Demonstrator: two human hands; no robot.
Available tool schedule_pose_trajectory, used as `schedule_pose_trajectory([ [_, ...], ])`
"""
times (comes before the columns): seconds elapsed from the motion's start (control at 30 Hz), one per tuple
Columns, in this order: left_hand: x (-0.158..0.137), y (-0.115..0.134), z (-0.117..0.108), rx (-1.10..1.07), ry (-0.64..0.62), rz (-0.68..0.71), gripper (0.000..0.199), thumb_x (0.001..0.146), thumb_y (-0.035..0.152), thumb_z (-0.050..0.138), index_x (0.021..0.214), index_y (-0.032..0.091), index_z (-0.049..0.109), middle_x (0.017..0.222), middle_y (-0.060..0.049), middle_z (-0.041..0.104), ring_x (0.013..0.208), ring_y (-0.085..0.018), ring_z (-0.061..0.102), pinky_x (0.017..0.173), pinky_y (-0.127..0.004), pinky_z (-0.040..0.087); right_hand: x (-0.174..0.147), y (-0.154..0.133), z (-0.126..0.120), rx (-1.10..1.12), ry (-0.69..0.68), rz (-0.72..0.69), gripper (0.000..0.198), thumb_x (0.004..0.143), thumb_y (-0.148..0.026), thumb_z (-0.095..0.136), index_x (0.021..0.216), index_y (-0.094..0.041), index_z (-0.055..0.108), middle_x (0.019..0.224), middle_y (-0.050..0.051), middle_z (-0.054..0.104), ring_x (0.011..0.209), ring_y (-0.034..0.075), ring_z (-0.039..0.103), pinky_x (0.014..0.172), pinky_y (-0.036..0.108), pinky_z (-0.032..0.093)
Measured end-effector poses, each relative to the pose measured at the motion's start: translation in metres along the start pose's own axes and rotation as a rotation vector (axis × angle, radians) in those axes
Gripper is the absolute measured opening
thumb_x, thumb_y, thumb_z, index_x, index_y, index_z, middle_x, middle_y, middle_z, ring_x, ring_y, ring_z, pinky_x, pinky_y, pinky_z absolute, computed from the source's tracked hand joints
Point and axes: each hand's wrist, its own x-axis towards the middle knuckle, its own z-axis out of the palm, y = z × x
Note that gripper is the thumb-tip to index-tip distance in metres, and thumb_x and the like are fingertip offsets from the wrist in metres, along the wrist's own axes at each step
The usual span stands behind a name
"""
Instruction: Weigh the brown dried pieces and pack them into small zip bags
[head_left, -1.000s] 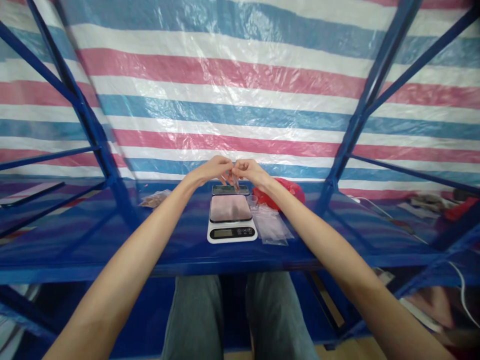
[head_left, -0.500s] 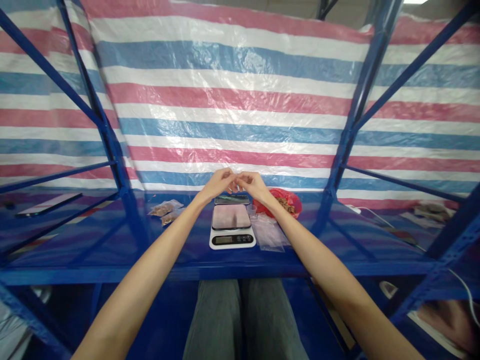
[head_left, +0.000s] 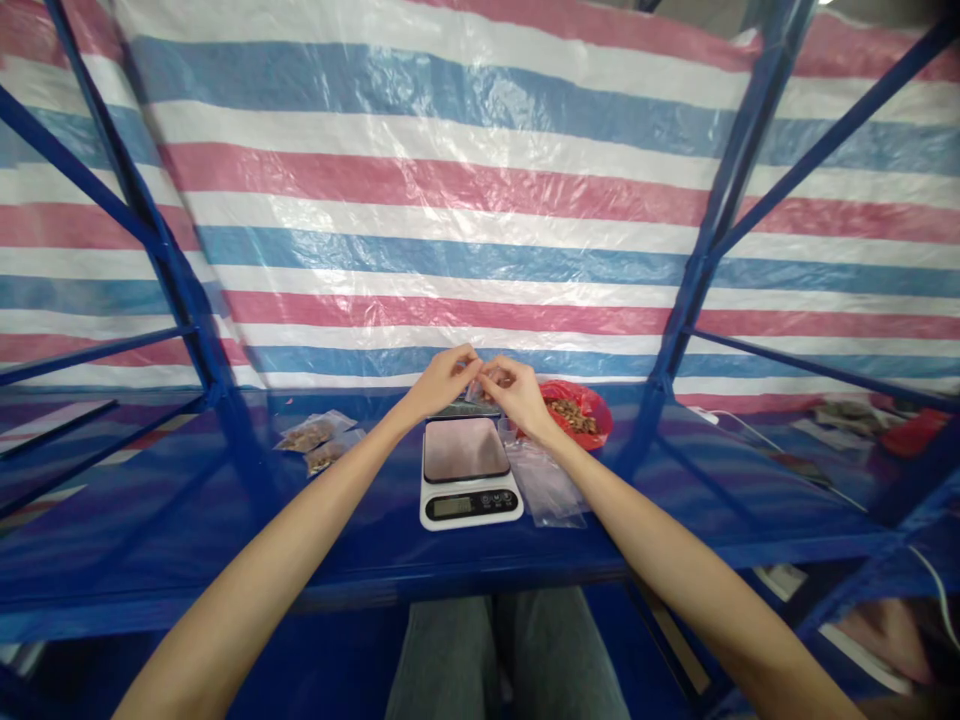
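My left hand (head_left: 448, 380) and my right hand (head_left: 519, 395) are raised close together beyond the kitchen scale (head_left: 465, 450), fingers pinched. Between their fingertips shows part of a small clear plastic bag (head_left: 478, 392); its contents, if any, I cannot make out. The white scale has a bare dark-rimmed platform and a display too faint to read. A dark flat device (head_left: 465, 408) lies behind it, partly under the hands. Right of the scale are flat clear bags (head_left: 547, 485), and past my right wrist sits a red plastic bag (head_left: 606, 420) holding small brown dried pieces (head_left: 571, 413).
Small clear bags with brown contents (head_left: 307, 434) lie left of my left forearm on the blue metal shelf (head_left: 375, 545). Blue posts (head_left: 701, 250) stand at both sides. A striped plastic sheet (head_left: 435, 240) hangs behind. A white cable (head_left: 757, 430) runs at the right.
My hands have parted slightly, and the clear bag shows more plainly between them. The view has shifted a little, so the scale appears lower and larger.
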Motion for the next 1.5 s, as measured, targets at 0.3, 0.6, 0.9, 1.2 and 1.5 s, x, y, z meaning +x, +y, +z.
schedule_pose_trajectory([
  [0.3,-0.019,0.000,-0.004,0.135,0.030,0.032,0.021,0.100,0.040,0.054,0.090,0.022,0.059,0.080,0.000,0.066,0.074,-0.016,0.061,0.073,-0.029,0.047,-0.003,-0.001,0.002,-0.202,-0.086,-0.177,0.019,0.091,-0.032,0.070,0.077,-0.020,0.072,0.078,0.003,0.070,0.068,0.018,0.060,0.067,0.031,0.047],
  [0.6,-0.032,-0.005,-0.004,0.279,0.085,-0.010,0.017,0.098,0.033,0.058,0.103,0.023,0.070,0.088,-0.001,0.082,0.079,-0.018,0.075,0.072,-0.029,0.049,-0.003,-0.007,0.000,-0.005,-0.040,0.039,0.024,0.087,-0.044,0.078,0.089,-0.020,0.079,0.089,0.007,0.078,0.069,0.020,0.066,0.061,0.031,0.049],
  [0.9,-0.041,-0.001,0.002,0.915,0.047,0.171,0.020,0.097,0.023,0.052,0.102,0.021,0.071,0.092,-0.007,0.082,0.079,-0.023,0.075,0.076,-0.038,0.046,-0.009,-0.010,0.001,-0.251,-0.091,-0.205,0.011,0.097,-0.027,0.064,0.094,-0.023,0.074,0.083,0.003,0.066,0.068,0.018,0.060,0.065,0.032,0.049],
  [1.2,-0.042,0.003,-0.004,0.940,0.047,0.130,0.016,0.097,0.023,0.053,0.086,0.022,0.065,0.080,-0.004,0.076,0.073,-0.023,0.069,0.074,-0.037,0.042,-0.013,-0.007,0.006,-0.301,-0.108,-0.202,0.014,0.098,-0.023,0.063,0.090,-0.022,0.074,0.083,0.004,0.068,0.070,0.020,0.060,0.067,0.033,0.046],
  [1.5,-0.040,0.001,0.007,0.746,0.136,-0.111,0.023,0.089,0.028,0.059,0.068,0.024,0.051,0.063,0.000,0.064,0.061,-0.020,0.059,0.061,-0.032,0.032,-0.008,-0.006,0.012,-0.180,-0.035,0.059,0.008,0.081,-0.018,0.064,0.076,-0.021,0.070,0.069,0.001,0.068,0.063,0.018,0.059,0.062,0.031,0.045],
])
